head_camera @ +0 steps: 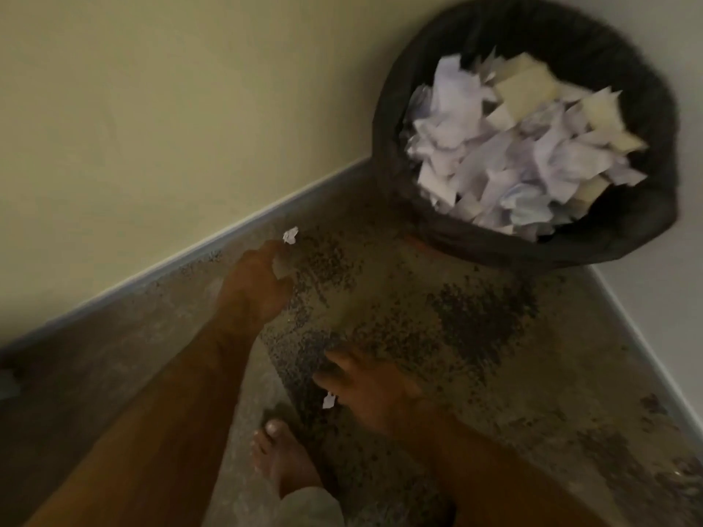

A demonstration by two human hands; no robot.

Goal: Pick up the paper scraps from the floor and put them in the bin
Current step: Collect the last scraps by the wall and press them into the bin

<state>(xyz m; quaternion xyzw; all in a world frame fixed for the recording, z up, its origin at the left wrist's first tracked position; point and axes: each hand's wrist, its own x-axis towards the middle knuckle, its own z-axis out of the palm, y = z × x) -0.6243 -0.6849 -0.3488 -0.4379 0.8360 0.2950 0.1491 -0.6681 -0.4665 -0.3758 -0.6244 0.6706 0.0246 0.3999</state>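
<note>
The left hand (255,287) is reaching along the floor (418,317), its curled grip just short of a small paper scrap (290,235). The right hand (365,389) is hovering with fingers loosely spread above another scrap (328,400). The bin (627,230) is sitting nearby, full of paper.

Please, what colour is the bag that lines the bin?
Black. The bag lining the bin shows in the head view, folded over the rim around the paper.
</note>
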